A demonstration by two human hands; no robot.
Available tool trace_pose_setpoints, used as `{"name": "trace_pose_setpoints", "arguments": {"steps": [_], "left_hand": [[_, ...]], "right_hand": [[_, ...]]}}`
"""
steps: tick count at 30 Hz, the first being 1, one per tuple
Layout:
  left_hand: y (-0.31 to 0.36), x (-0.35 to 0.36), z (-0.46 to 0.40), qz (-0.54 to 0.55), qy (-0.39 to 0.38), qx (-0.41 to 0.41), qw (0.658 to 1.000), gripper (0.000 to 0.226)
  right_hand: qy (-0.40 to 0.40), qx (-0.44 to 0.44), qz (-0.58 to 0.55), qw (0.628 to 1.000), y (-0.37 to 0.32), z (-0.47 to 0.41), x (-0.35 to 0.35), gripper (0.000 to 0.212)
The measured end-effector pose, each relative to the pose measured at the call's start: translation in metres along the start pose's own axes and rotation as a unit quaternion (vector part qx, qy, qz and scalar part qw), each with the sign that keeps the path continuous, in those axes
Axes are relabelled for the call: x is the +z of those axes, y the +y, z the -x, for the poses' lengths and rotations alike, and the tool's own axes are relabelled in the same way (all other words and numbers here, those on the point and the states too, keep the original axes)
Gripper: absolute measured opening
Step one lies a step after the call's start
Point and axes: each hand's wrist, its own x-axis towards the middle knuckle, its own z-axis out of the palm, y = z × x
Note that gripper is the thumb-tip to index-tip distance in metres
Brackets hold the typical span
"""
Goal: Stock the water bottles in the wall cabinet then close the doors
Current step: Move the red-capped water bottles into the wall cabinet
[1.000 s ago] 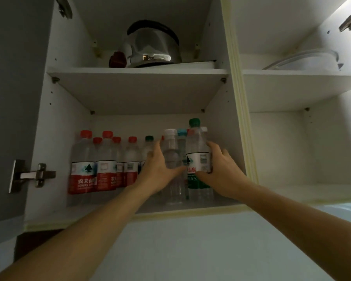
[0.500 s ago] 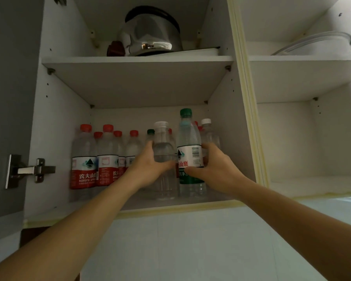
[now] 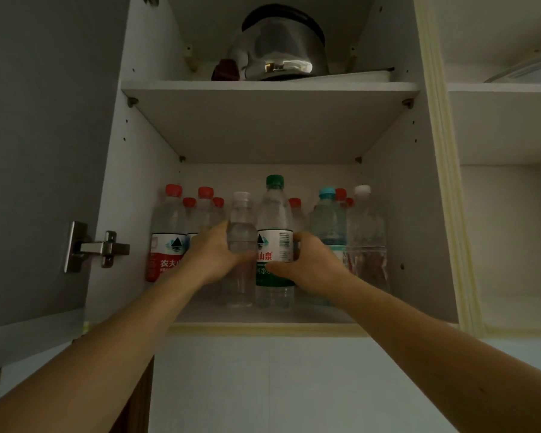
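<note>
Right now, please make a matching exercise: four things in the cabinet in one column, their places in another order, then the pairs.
1. green-capped labelled plastic bottle
2. clear white-capped unlabelled bottle
3. shiny steel kettle
4. metal door hinge

A. upper shelf
B. in the left hand
C. left cabinet wall
D. in the right hand

Pairs: 1-D, 2-B, 3-A, 4-C

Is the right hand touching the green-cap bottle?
Touching. The head view shows the right hand gripping the green-cap bottle, thumb across its label.

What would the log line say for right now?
left hand: grips clear bottle | right hand: grips green-capped bottle | both upright on lower shelf | doors: open
</note>
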Motion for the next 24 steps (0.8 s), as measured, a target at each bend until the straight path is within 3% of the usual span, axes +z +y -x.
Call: {"name": "trace_pose_setpoints", "arguments": {"steps": [5,10,15,24], "left_hand": [[-0.018,-0.002,-0.009,-0.167,0.037,-0.014,0.985,0.088],[-0.033,-0.01,-0.013,-0.345,0.083,0.09,0.931,0.1],[-0.049,-0.015,-0.019,-0.376,0.067,0.148,0.912,0.128],[-0.064,-0.01,-0.032,-0.389,0.068,0.164,0.904,0.125]], "right_hand": [[0.007,0.009,-0.004,1.0,0.0,-0.012,0.015,0.05],[-0.001,0.008,0.02,1.0,0.0,-0.019,0.018,0.049],[-0.024,0.022,0.039,0.999,-0.002,-0.026,0.018,0.051],[-0.049,0.034,0.068,0.996,-0.005,-0.042,0.022,0.036]]}}
